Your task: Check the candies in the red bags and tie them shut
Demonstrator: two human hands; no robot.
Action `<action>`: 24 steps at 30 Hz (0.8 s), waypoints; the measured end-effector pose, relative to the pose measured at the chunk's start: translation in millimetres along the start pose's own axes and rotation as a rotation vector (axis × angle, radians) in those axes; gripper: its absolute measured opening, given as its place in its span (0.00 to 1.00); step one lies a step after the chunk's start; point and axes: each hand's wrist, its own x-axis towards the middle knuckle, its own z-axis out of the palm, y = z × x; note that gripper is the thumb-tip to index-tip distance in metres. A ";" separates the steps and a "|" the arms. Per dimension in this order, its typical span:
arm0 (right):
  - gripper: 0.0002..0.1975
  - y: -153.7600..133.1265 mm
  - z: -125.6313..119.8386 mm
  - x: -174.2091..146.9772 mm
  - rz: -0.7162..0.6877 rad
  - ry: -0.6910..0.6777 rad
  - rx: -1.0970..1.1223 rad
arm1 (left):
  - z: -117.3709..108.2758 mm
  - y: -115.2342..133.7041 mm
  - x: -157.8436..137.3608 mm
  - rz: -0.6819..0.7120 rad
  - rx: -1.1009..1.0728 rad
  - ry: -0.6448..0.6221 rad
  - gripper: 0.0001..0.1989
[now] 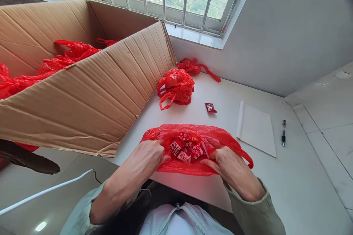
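A red plastic bag (193,128) lies at the table's near edge, its mouth spread wide. Inside it are several small red-and-white printed packets (184,156) in a loose pile. My left hand (151,154) grips the bag's left side, fingers curled over the plastic. On the opposite side, my right hand (228,163) holds the bag with its thumb and forefinger at the opening, close to the packets. Some fingertips of both hands are hidden in the plastic. One more small red packet (210,108) lies on the table beyond the bag.
A large open cardboard box (110,91) with red plastic bags (68,57) inside stands at left. Bunched red bags (178,86) sit beside it on the white table (303,183). A white notepad (257,128) and a black pen (284,138) lie at right. A barred window is behind.
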 end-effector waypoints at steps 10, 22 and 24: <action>0.29 1.1 21.6 22.8 -0.089 0.115 0.107 | 22.1 14.5 38.9 -0.017 -0.016 0.008 0.17; 0.19 7.0 25.5 20.5 -0.111 0.076 0.135 | 33.4 -16.3 25.1 0.075 -0.116 0.009 0.26; 0.17 6.2 25.1 18.9 -0.090 0.062 0.105 | 29.5 -16.6 23.9 0.057 -0.115 -0.023 0.27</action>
